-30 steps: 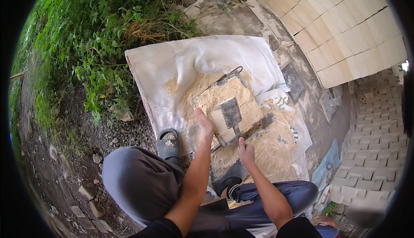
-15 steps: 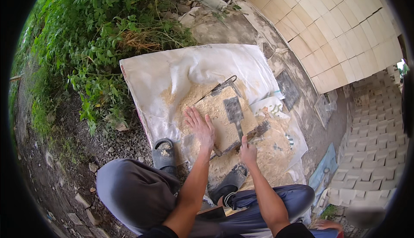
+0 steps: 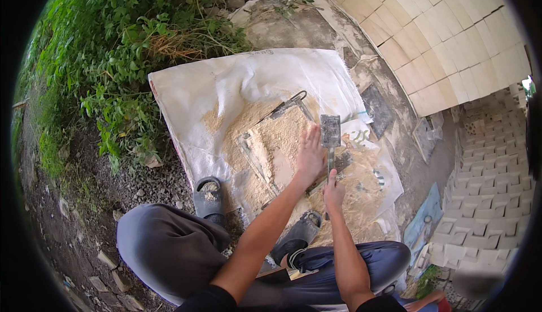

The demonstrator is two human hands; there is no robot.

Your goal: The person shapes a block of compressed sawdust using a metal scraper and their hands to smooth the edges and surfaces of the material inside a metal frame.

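A rectangular dark metal mould frame, with a wire loop handle at its far end, lies heaped with tan powder. My left hand rests on the powder at the frame's right side, palm down and fingers stretched out. My right hand grips the handle of a scraper with a flat, dark, rectangular blade. That blade points away from me, just right of my left fingers. A smooth pale patch shows in the powder near the frame's near end.
Under the frame is a white woven sack strewn with powder. My feet, in dark clogs, are at its near edge. Green plants grow at the left; stacked pale blocks stand at the right. A person's arm shows at lower right.
My left hand has swept rightward across the powder, from the frame's left side to its right, leaving a ridge of powder at left. The scraper has moved slightly right, still in my right hand.
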